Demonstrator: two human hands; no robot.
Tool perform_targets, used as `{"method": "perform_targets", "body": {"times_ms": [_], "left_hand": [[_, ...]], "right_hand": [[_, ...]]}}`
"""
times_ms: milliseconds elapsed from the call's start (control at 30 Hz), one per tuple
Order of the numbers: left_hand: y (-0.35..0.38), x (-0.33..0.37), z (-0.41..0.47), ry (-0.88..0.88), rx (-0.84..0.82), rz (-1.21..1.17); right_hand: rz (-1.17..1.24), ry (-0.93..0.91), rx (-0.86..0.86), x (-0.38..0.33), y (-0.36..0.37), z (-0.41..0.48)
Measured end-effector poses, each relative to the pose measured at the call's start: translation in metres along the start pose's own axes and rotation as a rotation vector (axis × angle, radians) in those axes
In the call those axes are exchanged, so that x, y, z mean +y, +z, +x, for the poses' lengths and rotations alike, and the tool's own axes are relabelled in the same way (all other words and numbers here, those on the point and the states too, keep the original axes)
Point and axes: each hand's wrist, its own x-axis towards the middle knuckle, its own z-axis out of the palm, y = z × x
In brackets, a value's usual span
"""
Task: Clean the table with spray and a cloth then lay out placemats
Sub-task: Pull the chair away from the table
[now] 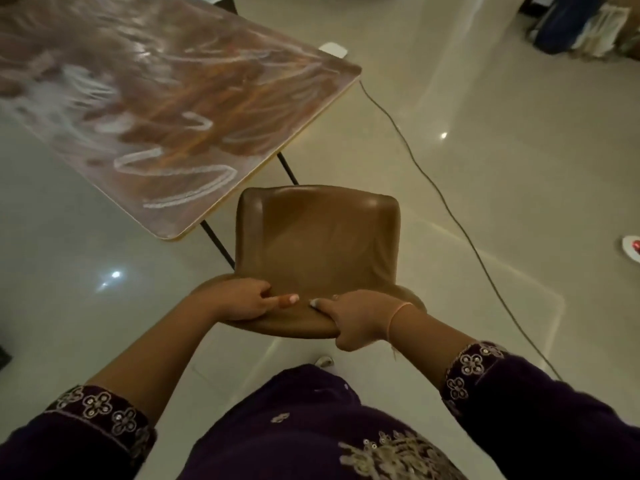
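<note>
The left hand and right hand both curl round the top of the brown chair's backrest, probably to clear access to the streak-smeared surface, whose near corner lies just beside the chair.

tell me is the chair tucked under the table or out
Out. The chair is wholly clear of the table edge; left hand and right hand grip its back.
</note>
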Motion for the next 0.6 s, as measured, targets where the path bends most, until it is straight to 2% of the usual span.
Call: {"method": "perform_targets", "body": {"times_ms": [200, 367, 433, 533, 600], "left_hand": [[-0.005, 0.001, -0.014, -0.031, 0.055, 0.076], [0.010, 0.009, -0.025, -0.217, -0.089, 0.315], [0.021, 0.024, -0.027, -0.246, 0.025, 0.348], [0.036, 0.044, -0.029, -0.205, 0.350, 0.374], [0.046, 0.057, -0.029, -0.202, 0.477, 0.346]], "right_hand": [[-0.201, -0.155, 0.023, 0.006, -0.012, 0.003], [-0.365, -0.282, 0.002, 0.012, -0.018, 0.002], [-0.413, -0.334, -0.037, 0.018, -0.022, -0.001], [-0.466, -0.383, -0.061, 0.033, -0.027, -0.009], [-0.489, -0.399, -0.072, 0.048, -0.030, -0.017]]}}
